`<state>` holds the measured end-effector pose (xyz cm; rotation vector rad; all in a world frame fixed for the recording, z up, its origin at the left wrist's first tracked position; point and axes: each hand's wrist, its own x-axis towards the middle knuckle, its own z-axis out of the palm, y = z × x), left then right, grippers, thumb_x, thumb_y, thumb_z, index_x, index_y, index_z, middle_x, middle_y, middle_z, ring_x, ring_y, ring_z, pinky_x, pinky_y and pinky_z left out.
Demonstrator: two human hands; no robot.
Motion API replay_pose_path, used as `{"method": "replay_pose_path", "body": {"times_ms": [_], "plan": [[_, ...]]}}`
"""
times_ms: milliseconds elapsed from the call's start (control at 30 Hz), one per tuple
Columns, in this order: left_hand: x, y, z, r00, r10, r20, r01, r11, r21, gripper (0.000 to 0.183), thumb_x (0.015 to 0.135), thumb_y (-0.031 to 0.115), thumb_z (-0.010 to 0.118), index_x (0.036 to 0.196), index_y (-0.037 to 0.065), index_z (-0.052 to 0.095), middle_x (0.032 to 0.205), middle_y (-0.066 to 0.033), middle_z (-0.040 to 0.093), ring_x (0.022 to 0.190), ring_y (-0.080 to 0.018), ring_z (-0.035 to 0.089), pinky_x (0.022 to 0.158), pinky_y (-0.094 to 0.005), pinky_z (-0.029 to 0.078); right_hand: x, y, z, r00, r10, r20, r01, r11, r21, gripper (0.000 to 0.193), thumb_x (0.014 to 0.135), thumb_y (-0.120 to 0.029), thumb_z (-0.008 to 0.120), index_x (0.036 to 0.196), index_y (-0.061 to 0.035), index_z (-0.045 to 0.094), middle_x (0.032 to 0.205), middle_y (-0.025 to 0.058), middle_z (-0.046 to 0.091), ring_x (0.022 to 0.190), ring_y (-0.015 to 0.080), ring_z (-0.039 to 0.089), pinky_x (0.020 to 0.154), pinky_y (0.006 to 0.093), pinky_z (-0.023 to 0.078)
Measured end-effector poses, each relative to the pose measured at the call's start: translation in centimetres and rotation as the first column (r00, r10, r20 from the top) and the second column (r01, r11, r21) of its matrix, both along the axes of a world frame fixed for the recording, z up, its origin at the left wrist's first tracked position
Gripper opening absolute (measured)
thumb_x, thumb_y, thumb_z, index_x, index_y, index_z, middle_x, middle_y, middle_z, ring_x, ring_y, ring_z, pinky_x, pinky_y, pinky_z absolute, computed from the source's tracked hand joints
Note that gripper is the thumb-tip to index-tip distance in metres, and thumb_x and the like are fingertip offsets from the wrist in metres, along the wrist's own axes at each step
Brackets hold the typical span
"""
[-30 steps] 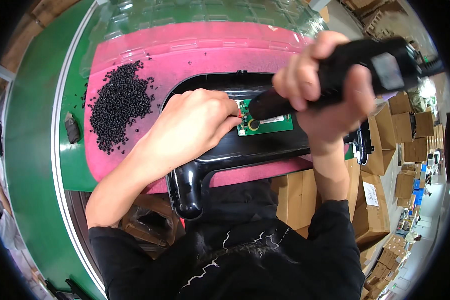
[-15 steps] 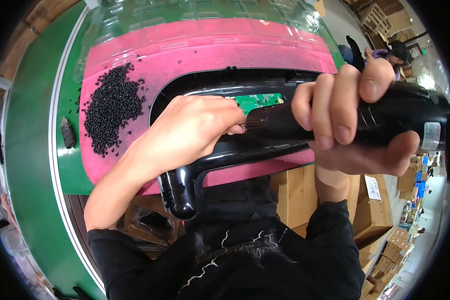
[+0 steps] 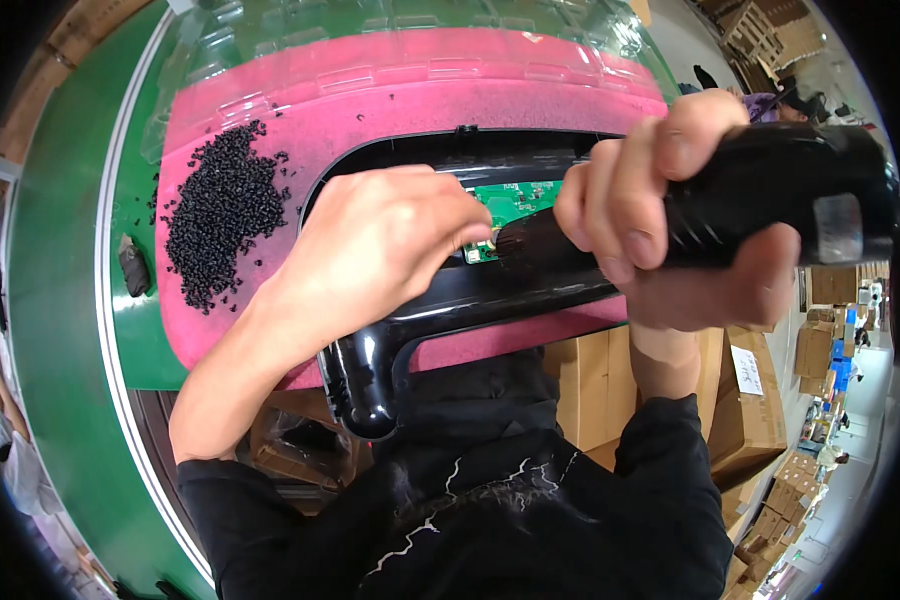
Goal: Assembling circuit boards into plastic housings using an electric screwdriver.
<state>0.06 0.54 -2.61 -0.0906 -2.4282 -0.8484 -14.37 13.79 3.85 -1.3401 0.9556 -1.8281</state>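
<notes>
My right hand [image 3: 640, 200] wraps round a black electric screwdriver [image 3: 800, 170], which slants across with its tapered nose pointing left. The screwdriver's nose is over a green circuit board [image 3: 515, 200] lying inside a long black plastic housing [image 3: 450, 305]. Close beside the nose, my left hand [image 3: 380, 225] is closed in a pinch, its wrist crossing the housing's left part. Whatever those fingertips hold is hidden or too small to make out. The bit's end cannot be seen clearly. A pile of small black screws [image 3: 220, 215] lies left of the housing.
Under the housing is a pink mat [image 3: 310, 80] on a green table [image 3: 60, 300]. A clear plastic tray [image 3: 410, 50] spans the far side. Left of the screws lies a small dark wrapped lump [image 3: 133, 268]. Cardboard boxes [image 3: 590, 385] stand below right; another person is at far right.
My right hand and the screwdriver have shifted a little left and up. The left fingertips have lifted slightly, so more of the circuit board's lower left corner shows.
</notes>
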Motion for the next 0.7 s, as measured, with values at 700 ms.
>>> {"method": "replay_pose_path", "body": {"times_ms": [700], "plan": [[0.7,0.2,0.8,0.976,0.183,0.121,-0.180,0.983,-0.040,0.014,0.074,0.009,0.068,0.082,0.002,0.059,0.077,-0.0092,0.058,0.079,-0.0292,0.060,0.067,-0.0400,0.050,1.4,-1.5,-0.9,0.989,-0.017,-0.145,0.031,0.995,0.090,0.058,0.079,-0.055,0.066,0.101,-0.0047,0.047,0.061,0.0015,0.049,0.047,0.0107,0.044,0.047,0.0258,0.037]]}}
